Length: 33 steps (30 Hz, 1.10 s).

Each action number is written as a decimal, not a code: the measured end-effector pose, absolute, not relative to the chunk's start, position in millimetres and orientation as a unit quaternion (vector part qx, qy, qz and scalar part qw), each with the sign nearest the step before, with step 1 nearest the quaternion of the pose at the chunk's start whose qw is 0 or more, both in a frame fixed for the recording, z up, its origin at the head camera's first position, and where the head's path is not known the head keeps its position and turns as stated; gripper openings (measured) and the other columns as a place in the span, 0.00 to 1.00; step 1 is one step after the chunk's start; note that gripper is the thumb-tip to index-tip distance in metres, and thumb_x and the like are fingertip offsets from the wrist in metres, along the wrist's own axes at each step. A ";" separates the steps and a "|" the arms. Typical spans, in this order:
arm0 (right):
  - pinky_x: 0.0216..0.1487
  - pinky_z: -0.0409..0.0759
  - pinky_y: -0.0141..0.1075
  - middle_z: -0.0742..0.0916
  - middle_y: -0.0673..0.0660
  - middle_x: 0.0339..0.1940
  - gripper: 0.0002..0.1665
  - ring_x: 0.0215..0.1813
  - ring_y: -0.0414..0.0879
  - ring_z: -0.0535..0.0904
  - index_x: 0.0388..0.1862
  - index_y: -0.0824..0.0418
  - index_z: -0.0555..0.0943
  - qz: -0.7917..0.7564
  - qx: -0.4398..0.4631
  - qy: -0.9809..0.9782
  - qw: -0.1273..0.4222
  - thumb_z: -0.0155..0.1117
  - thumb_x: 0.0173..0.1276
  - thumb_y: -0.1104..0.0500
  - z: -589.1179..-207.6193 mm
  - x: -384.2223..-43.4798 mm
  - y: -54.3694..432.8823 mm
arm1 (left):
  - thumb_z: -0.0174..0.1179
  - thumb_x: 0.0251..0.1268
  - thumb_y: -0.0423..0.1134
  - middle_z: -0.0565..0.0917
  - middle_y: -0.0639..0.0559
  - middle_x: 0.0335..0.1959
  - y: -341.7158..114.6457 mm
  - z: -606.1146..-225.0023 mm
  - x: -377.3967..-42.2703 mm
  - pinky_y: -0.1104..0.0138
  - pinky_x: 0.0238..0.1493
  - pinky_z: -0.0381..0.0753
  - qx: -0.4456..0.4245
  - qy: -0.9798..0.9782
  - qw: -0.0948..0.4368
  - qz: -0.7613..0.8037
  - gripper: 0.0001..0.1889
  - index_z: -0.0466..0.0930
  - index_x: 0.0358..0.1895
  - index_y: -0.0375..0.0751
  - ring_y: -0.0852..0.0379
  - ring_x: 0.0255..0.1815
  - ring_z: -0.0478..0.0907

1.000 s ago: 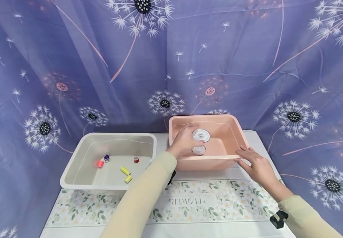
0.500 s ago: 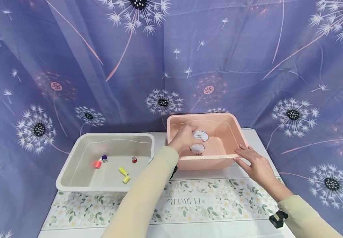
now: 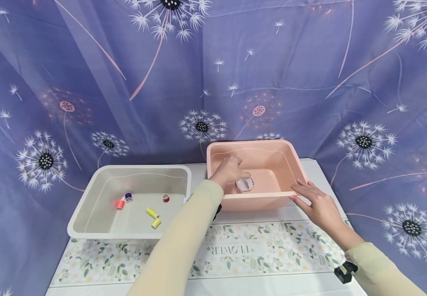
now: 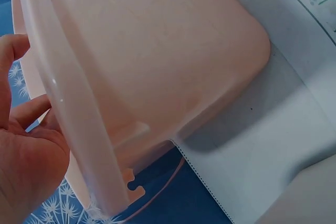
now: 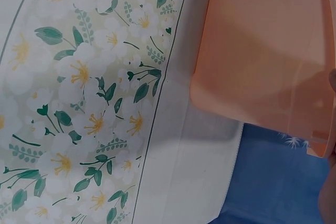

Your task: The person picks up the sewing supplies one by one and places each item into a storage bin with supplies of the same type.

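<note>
My left hand [image 3: 231,170] reaches into the pink bin [image 3: 257,201], its thumb and forefinger spread apart. Just below the thumb lies a white pin wheel [image 3: 244,185] ringed with coloured pin heads. A second pin wheel, seen by this hand earlier, is out of sight, and I cannot tell whether the hand holds it. In the left wrist view the bin's wall [image 4: 157,40] hides part of the left hand [image 4: 31,156]. My right hand [image 3: 318,205] grips the bin's right front rim, fingers over the edge and thumb outside. Only a sliver of it appears in the right wrist view.
To the left stands a grey-white bin [image 3: 132,236] containing several thread spools: pink [image 3: 119,204], purple [image 3: 128,197], red [image 3: 166,197] and yellow [image 3: 152,212]. A floral runner [image 3: 257,255] crosses the table in front. A dandelion-print curtain [image 3: 161,115] hangs close behind both bins.
The upper pin wheel by my left fingers appeared round, then narrower, and is now out of view. The left hand has barely moved; the right hand stays on the rim. The head view shifted slightly.
</note>
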State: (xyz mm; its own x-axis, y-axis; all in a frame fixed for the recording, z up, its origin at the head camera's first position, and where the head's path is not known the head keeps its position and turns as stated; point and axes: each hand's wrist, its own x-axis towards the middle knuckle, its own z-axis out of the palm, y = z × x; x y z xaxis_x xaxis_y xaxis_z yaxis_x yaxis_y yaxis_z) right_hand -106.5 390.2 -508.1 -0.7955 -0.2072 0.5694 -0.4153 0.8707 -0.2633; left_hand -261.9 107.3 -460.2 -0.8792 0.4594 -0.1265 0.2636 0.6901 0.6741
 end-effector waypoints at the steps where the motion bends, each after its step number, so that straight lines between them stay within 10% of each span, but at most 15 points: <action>1: 0.77 0.74 0.44 0.92 0.64 0.55 0.29 0.61 0.64 0.87 0.58 0.63 0.90 0.191 0.168 -0.928 0.272 0.84 0.55 0.63 -508.1 -106.5 390.2 | 0.74 0.65 0.44 0.85 0.39 0.63 107.3 -460.6 -262.0 0.60 0.68 0.81 0.201 0.910 0.144 0.332 0.30 0.81 0.64 0.29 0.46 0.64 0.82; 20: 0.81 0.68 0.34 0.91 0.64 0.56 0.28 0.61 0.65 0.87 0.58 0.61 0.90 0.193 0.170 -0.928 0.269 0.84 0.57 0.61 -506.6 -107.4 390.5 | 0.73 0.68 0.46 0.79 0.41 0.74 97.5 -441.7 -255.7 0.64 0.79 0.70 0.254 0.905 0.156 0.304 0.37 0.74 0.75 0.31 0.47 0.78 0.72; 33: 0.74 0.77 0.49 0.91 0.65 0.56 0.27 0.61 0.66 0.86 0.57 0.63 0.90 0.190 0.170 -0.930 0.265 0.84 0.57 0.62 -505.6 -106.4 389.3 | 0.73 0.69 0.49 0.77 0.43 0.76 72.7 -421.0 -246.0 0.60 0.78 0.73 0.276 0.909 0.127 0.286 0.39 0.72 0.78 0.35 0.48 0.78 0.72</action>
State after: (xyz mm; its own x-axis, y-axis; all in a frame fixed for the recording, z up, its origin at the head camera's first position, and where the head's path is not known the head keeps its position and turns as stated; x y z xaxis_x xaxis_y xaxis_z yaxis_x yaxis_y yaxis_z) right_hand -106.4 389.3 -505.6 -0.8015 -0.2152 0.5579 -0.4165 0.8704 -0.2625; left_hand -246.0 72.7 -421.0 -0.8154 0.5742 -0.0730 0.4292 0.6843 0.5895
